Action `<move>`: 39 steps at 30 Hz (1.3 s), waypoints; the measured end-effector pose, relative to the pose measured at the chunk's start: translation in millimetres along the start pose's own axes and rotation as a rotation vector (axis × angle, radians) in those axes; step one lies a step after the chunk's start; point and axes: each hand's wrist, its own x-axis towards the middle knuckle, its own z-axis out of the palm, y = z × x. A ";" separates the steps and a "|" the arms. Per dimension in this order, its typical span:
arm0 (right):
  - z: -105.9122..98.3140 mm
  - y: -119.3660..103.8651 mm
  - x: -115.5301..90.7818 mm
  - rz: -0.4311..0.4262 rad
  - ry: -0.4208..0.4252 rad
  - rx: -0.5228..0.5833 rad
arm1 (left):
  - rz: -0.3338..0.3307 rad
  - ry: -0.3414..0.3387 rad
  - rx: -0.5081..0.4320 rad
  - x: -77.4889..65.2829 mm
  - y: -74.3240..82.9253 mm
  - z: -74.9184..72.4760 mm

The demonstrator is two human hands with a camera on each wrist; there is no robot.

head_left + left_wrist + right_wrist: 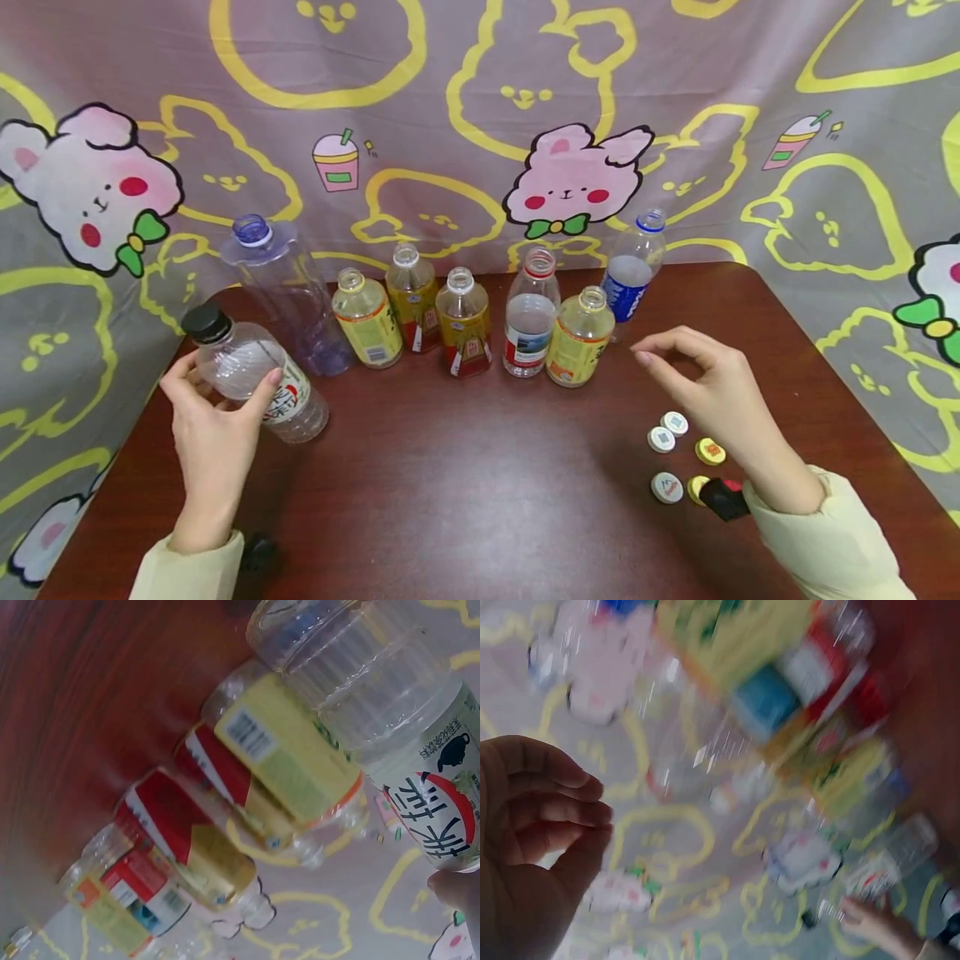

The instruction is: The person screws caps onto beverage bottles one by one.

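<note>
My left hand (217,425) grips a clear plastic bottle (247,367) around its upper body, thumb on the near side. This bottle has a black cap (206,323) and a pale label with dark characters; it leans left in the head view. In the left wrist view the label (442,802) shows close up, with a fingertip at its edge. My right hand (693,371) hovers over the table's right side, fingers loosely bent, thumb and fingertips close together, nothing between them. Nearest it are a blue-labelled bottle (628,279) and a yellow-labelled bottle (581,342), both uncapped.
A tall bluish bottle (300,308), a yellow-labelled bottle (367,321), two red-and-gold bottles (414,300) (463,325) and a red-necked bottle (531,329) stand uncapped across the back. Several loose caps (667,487) lie at right, near a black object (723,500). A patterned cloth (450,125) hangs behind.
</note>
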 end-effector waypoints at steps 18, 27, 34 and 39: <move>8.3 102.0 -77.0 -0.023 -0.317 -0.077 | 0.051 0.073 -0.097 36.5 -15.8 11.8; 11.6 116.4 -94.3 -0.003 -0.439 0.009 | 0.060 0.138 -0.114 50.8 -23.0 11.3; 12.2 121.6 -98.3 -0.036 -0.442 -0.110 | 0.033 0.156 -0.111 58.7 -30.9 6.5; 14.2 128.2 -102.3 -0.125 -0.452 -0.114 | 0.016 0.157 -0.094 64.5 -36.6 3.8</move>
